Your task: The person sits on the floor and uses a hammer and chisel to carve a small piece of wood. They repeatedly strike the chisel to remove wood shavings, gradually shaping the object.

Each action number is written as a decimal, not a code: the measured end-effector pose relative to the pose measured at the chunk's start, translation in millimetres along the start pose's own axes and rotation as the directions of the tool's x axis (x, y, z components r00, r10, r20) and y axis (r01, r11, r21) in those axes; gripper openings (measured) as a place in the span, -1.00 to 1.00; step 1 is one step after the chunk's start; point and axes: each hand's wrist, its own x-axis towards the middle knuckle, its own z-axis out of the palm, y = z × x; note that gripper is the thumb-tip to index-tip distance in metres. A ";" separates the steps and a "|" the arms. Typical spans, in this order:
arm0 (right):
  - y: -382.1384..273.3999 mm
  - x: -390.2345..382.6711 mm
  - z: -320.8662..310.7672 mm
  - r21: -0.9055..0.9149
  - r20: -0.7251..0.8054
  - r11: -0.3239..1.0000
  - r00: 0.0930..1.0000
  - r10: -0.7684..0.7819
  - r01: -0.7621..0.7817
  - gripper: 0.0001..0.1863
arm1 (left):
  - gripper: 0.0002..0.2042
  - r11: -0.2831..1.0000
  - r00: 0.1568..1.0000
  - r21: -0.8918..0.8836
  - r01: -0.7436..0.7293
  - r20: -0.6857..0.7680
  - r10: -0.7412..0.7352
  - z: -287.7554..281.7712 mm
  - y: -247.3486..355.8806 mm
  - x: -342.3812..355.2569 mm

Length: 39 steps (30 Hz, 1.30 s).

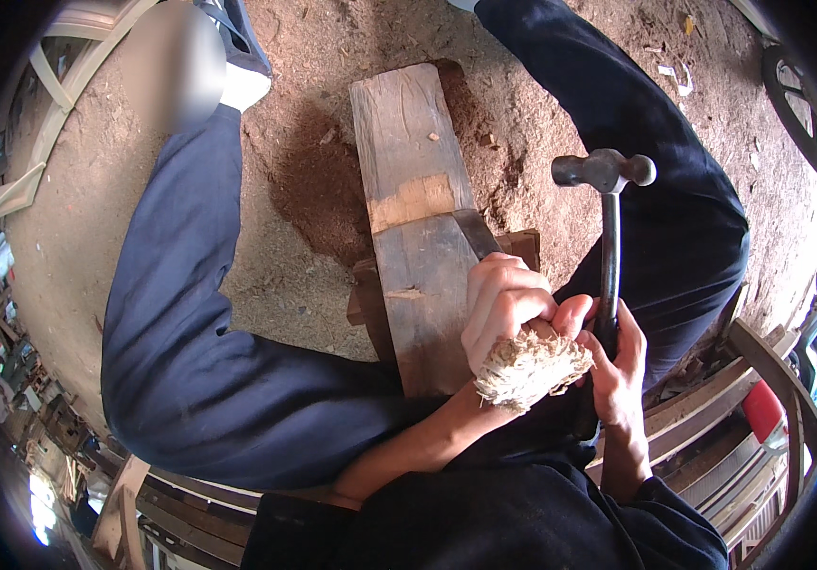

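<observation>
My left hand point(506, 302) is wrapped round a chisel, whose flat dark blade point(474, 232) points away from me and meets the right edge of a thick wooden beam point(418, 157). The chisel handle's struck end point(534, 369) is frayed into pale wood fibres and faces me. Close beside it, my right hand point(620, 363) grips the dark handle of a ball-peen hammer point(608, 173). The hammer stands head-up over my right thigh, apart from the chisel. Across the beam's middle, a fresh pale cut point(415, 200) shows next to a darker, weathered face.
A wooden block point(366, 290) lies under the beam. Both my legs straddle it, above ground strewn with sawdust point(318, 199). Pale curved wooden frames point(59, 81) are at the far left. Slatted wood point(703, 408) and a red object point(762, 408) are at the right.
</observation>
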 end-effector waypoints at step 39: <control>80.4 -69.0 -62.5 -0.352 0.079 0.331 0.380 -0.922 0.876 -0.78 | -0.78 0.857 0.961 -0.436 0.275 0.108 -0.253 11.9 -20.7 -28.7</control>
